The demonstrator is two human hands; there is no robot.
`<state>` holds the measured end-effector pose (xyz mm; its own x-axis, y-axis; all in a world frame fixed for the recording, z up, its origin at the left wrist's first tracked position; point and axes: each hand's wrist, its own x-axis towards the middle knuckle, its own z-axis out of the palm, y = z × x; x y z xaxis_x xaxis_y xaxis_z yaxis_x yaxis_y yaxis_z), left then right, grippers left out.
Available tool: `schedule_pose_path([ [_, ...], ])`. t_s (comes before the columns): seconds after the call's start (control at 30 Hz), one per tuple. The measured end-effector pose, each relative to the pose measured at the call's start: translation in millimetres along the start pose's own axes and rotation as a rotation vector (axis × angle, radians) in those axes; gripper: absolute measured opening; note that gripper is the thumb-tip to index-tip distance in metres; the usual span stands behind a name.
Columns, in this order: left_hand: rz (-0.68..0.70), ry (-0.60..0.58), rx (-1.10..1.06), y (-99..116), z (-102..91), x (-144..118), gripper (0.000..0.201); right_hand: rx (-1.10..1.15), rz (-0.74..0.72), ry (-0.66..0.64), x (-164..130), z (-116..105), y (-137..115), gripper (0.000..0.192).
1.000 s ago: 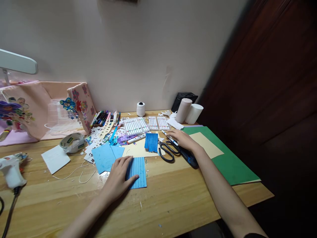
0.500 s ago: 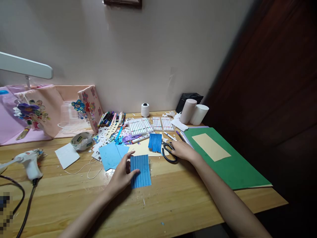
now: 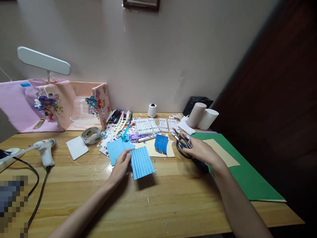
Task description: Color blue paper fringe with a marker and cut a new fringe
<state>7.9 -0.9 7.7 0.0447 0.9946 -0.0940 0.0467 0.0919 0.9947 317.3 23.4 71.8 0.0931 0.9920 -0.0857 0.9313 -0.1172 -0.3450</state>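
Left hand (image 3: 122,164) pinches the left edge of the lined blue paper (image 3: 142,162), lifted off the wooden desk (image 3: 173,201), right hand (image 3: 201,152) closed on black scissors (image 3: 183,148); best to keep paper taut, cut along lines.

Blue lined paper (image 3: 142,162), cut into strips, lifted and tilted above the wooden table, pinched at its left edge. Black scissors (image 3: 183,147) closed, gripped just right of it.

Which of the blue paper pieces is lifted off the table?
The striped blue sheet held by the left hand; it casts a shadow below, while the smaller dark blue piece lies flat.
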Motion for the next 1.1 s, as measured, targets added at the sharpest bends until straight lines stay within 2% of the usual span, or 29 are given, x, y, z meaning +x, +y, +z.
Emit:
schedule_pose_path([
  [0.07, 0.014, -0.011, -0.010, -0.3, -0.2, -0.7, 0.051, 0.388, -0.060, 0.016, 1.7, 12.5, -11.0, 0.023],
  [0.1, 0.029, -0.011, -0.010, 0.0, -0.1, -1.3, 0.050, 0.614, -0.087, -0.041, 1.5, 23.2, -19.9, 0.026],
  [0.17, 0.059, -0.003, 0.000, 1.6, 0.2, -3.2, 0.048, 0.959, -0.152, -0.238, -2.5, 49.1, -40.8, 0.034],
  [0.23, 0.083, 0.008, 0.015, 3.7, 0.5, -5.1, 0.046, 1.107, -0.132, -0.423, -10.9, 73.2, -60.3, 0.044],
  [0.27, 0.092, 0.012, 0.019, 4.7, 0.5, -5.8, 0.045, 1.152, -0.125, -0.457, -15.6, 82.3, -67.7, 0.045],
  [0.33, 0.100, 0.005, 0.013, 5.5, 0.3, -5.9, 0.045, 1.134, -0.125, -0.432, -23.1, 92.6, -76.7, 0.044],
  [0.43, 0.030, -0.047, -0.075, 2.9, -0.5, -3.3, 0.051, 1.072, -0.144, -0.294, -25.4, 92.3, -78.0, 0.043],
  [0.53, -0.130, -0.169, -0.177, -2.8, -0.2, -1.5, 0.055, 1.028, -0.165, -0.149, -20.3, 86.7, -73.5, 0.041],
  [0.6, -0.183, -0.265, -0.163, -5.6, 1.4, -2.8, 0.047, 1.008, -0.187, -0.096, -17.2, 86.0, -71.0, 0.040],
  [0.7, -0.157, -0.348, -0.109, -6.1, 5.5, -7.2, 0.038, 1.022, -0.199, -0.076, -15.5, 90.9, -70.0, 0.041],
  [0.77, -0.137, -0.320, -0.103, -4.6, 6.9, -9.3, 0.039, 1.090, -0.171, -0.098, -15.8, 96.1, -70.4, 0.042],
  [0.83, -0.128, -0.235, -0.107, -2.2, 5.0, -9.1, 0.039, 1.198, -0.137, -0.177, -17.0, 101.1, -70.8, 0.042],
  [0.9, -0.117, -0.123, -0.109, 0.7, -0.9, -6.3, 0.038, 1.313, -0.119, -0.310, -20.0, 105.4, -71.0, 0.045],
  [1.0, -0.113, 0.053, -0.122, 5.3, -14.0, 0.6, 0.036, 1.401, -0.129, -0.585, -30.3, 110.2, -72.2, 0.059],
  [1.1, -0.109, 0.183, -0.201, 8.6, -24.7, 6.5, 0.037, 1.356, -0.221, -0.894, -48.0, 113.3, -76.5, 0.075],
])
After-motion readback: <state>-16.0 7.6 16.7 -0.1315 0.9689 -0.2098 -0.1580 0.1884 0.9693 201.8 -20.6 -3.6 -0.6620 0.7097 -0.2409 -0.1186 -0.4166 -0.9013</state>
